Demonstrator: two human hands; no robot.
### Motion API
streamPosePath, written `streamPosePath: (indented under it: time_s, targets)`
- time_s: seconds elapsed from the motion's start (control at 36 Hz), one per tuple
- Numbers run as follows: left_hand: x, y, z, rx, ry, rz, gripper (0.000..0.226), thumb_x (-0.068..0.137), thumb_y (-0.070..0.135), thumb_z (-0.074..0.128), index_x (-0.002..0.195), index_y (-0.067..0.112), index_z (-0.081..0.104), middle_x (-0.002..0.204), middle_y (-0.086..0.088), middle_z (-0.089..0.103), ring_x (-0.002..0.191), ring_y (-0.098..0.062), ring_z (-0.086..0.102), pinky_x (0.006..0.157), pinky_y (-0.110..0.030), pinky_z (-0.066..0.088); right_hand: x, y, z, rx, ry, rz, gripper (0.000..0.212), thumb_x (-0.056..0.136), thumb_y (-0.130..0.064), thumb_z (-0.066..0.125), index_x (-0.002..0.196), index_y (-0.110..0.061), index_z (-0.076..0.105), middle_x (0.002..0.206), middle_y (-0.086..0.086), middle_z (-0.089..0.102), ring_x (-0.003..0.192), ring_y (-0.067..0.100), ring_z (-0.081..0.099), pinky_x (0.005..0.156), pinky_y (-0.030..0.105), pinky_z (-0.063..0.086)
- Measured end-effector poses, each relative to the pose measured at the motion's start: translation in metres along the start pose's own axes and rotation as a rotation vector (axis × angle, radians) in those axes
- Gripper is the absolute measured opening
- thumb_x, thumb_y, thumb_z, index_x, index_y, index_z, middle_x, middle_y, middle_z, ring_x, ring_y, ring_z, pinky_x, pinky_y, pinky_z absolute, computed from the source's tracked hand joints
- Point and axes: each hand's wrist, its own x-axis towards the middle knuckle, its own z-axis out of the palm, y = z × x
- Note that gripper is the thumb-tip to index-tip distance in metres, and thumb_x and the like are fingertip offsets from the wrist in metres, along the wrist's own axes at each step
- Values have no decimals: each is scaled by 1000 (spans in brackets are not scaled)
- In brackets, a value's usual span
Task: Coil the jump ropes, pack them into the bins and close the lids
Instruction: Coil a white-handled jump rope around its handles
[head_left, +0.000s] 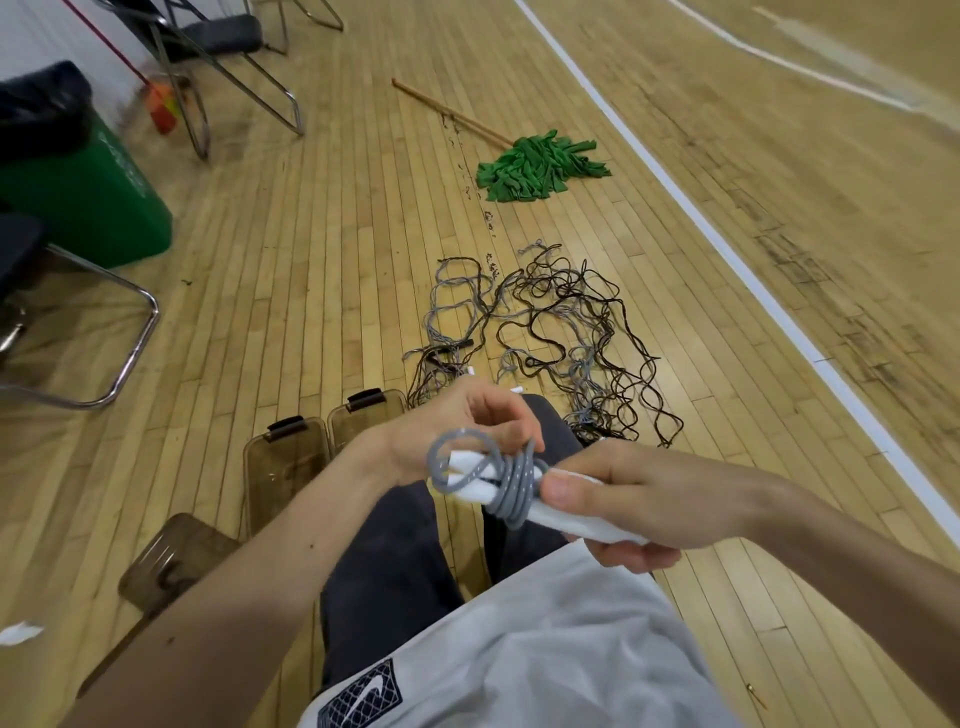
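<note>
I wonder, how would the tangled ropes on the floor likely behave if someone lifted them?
The tangled ropes look thin and looped, so they are probably floppy and light. Strands cross each other, so lifting one likely drags others along.

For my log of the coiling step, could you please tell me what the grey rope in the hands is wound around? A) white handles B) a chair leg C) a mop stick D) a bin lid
A: the grey rope loops round the white handles gripped by the right hand, while the left hand pinches it.
</note>
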Motion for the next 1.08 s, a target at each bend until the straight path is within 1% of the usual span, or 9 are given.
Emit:
streamPosePath:
  time_s: [0.14, 0.22, 0.31, 0.39, 0.44, 0.56, 0.72, 0.92, 1.08]
  targets:
    - [-6, -17, 4, -35, 153, 16, 5, 88, 15, 65, 92, 17, 69, 86, 14, 71, 84, -9, 64, 80, -24, 52, 4, 1, -3, 96, 71, -110, 45, 86, -68, 60, 73, -25, 55, 52, 0, 50, 40, 15, 41, 40, 21, 33]
    - [-3, -18, 11, -11, 253, -2, 27, 82, 4, 55, 74, 22, 73, 67, 12, 67, 65, -8, 58, 62, -24, 48, 4, -1, -4, 162, 81, -148, 20, 92, -34, 67, 75, -27, 60, 53, -10, 46, 43, 13, 37, 40, 21, 28]
    - [-1, -17, 24, 61, 293, -83, 40, 100, -9, 40, 70, 13, 54, 45, 13, 55, 43, 2, 49, 46, -12, 40, 7, 0, -4, 208, 118, -154, 29, 96, -19, 63, 76, -38, 70, 54, -8, 42, 45, 12, 35, 41, 25, 27]
    - [-8, -17, 25, -65, 321, -85, 34, 104, 17, 46, 77, 0, 56, 50, 5, 54, 46, -8, 47, 48, -19, 39, 9, -2, -4, 205, 151, -152, 18, 92, -23, 61, 79, -31, 71, 54, -6, 44, 45, 13, 35, 41, 25, 27]
    - [-11, -22, 28, -78, 301, -87, 49, 103, 36, 43, 93, -9, 59, 59, -2, 56, 51, -17, 46, 53, -29, 39, 10, -2, -6, 196, 183, -141, 19, 99, -15, 59, 82, -22, 64, 54, -11, 52, 44, 10, 36, 42, 24, 28]
    - [-13, -31, 33, -34, 300, -140, 52, 96, 53, 36, 82, 11, 63, 60, -4, 55, 53, -19, 48, 53, -30, 39, 11, 8, -14, 168, 285, -120, 26, 96, -27, 62, 70, -32, 61, 57, 2, 47, 42, 16, 38, 42, 23, 31]
    - [-17, -34, 38, 34, 298, -171, 45, 106, 39, 33, 94, 8, 63, 59, -3, 53, 48, -14, 44, 55, -25, 38, 16, 25, -24, 72, 403, -30, 25, 100, -28, 59, 88, -8, 52, 61, 5, 52, 42, 16, 43, 44, 27, 34]
    - [-23, -36, 48, 290, 277, -265, 29, 108, 30, 40, 112, 10, 61, 62, 6, 59, 48, -13, 51, 52, -23, 41, 27, 44, -25, -115, 471, 64, 24, 100, -34, 62, 100, -11, 56, 61, 2, 61, 44, 17, 47, 40, 26, 39]
    - [-32, -24, 52, 893, 277, -256, 24, 107, 35, 38, 99, 18, 52, 82, -2, 61, 75, -22, 55, 64, -38, 39, 32, 48, -19, -177, 460, 166, 24, 99, -39, 60, 92, -16, 55, 62, 2, 66, 45, 16, 50, 42, 27, 41]
